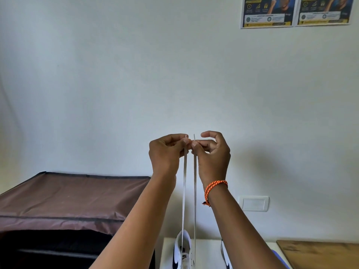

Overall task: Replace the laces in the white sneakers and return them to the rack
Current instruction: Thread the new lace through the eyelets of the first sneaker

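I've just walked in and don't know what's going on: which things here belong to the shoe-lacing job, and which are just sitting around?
Part of the job:
- white lace, both ends pulled up
- left hand and right hand, each pinching one end
- white sneaker being laced
- second sneaker
- brown-covered rack

Just there:
- wall posters
- wall switch plate
- wooden board
- orange bracelet

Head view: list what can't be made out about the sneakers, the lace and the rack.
- Left sneaker: head view, toe and eyelets cut off by the bottom edge, so the lacing cannot be judged.
- Second sneaker: a sliver shows; the right forearm hides the rest.
- White lace: each hand's grip, left hand and right hand, covers part of an end.
- Rack: interior too dark.
- Posters: blurred, top cropped.
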Demonstrator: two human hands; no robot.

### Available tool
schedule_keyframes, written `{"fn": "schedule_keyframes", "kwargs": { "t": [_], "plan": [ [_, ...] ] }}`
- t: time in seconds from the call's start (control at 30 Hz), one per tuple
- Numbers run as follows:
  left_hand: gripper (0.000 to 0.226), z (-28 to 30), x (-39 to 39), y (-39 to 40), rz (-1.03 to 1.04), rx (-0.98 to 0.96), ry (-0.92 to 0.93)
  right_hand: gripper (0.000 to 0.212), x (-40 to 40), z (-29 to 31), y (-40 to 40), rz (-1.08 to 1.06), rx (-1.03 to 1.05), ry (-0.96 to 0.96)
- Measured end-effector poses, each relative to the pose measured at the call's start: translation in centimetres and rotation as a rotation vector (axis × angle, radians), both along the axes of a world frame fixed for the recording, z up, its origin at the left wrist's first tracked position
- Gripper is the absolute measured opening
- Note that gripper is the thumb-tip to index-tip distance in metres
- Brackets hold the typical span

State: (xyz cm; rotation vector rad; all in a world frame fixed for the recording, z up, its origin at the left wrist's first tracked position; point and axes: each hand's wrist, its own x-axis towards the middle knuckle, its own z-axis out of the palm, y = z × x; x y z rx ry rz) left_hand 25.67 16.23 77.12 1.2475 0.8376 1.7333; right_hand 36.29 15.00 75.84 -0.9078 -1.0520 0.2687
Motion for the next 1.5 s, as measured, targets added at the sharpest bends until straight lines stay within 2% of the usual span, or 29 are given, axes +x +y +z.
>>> {"fn": "schedule_keyframes", "kwargs": {
  "t": [0.2, 0.47, 0.63, 0.9, 1.03, 1.13, 1.23, 1.4, 1.5],
  "plan": [
    [0.009, 0.2, -0.1, 0.1, -0.099, -0.044, -0.102, 0.018, -0.5, 0.1, 0.2, 0.057, -0.015, -0.041],
    [0.01, -3.4, -0.8, 0.9, -0.049, -0.052, -0.035, 0.013, 1.6, -1.8, 1.2, 0.134, -0.04, -0.036],
    [0.012, -10.8, -1.4, 1.8, -0.013, -0.179, -0.003, 0.012, 3.8, -7.5, 1.7, 0.176, -0.145, -0.016],
    [0.011, -26.0, -1.3, 2.3, 0.02, -0.464, 0.047, 0.012, 6.1, -21.5, 2.0, 0.208, -0.387, 0.024],
    [0.003, -33.7, -1.5, 2.3, 0.058, -0.633, 0.146, 0.014, 6.7, -29.3, 1.7, 0.207, -0.526, -0.016],
    [0.008, -37.9, -1.9, 2.0, 0.09, -0.745, 0.219, 0.019, 6.6, -34.1, 1.1, 0.198, -0.631, -0.028],
    [0.012, -41.3, -2.3, 2.4, 0.099, -0.842, 0.332, 0.014, 6.1, -38.2, 1.2, 0.205, -0.706, -0.058],
    [0.014, -44.4, -2.6, 3.0, 0.085, -0.937, 0.567, 0.009, 5.3, -43.1, 1.0, 0.175, -0.81, -0.265],
    [0.01, -44.4, -2.2, 3.7, 0.096, -0.854, 0.861, 0.012, 4.6, -44.6, 1.8, 0.064, -0.826, -0.519]
  ]
}}
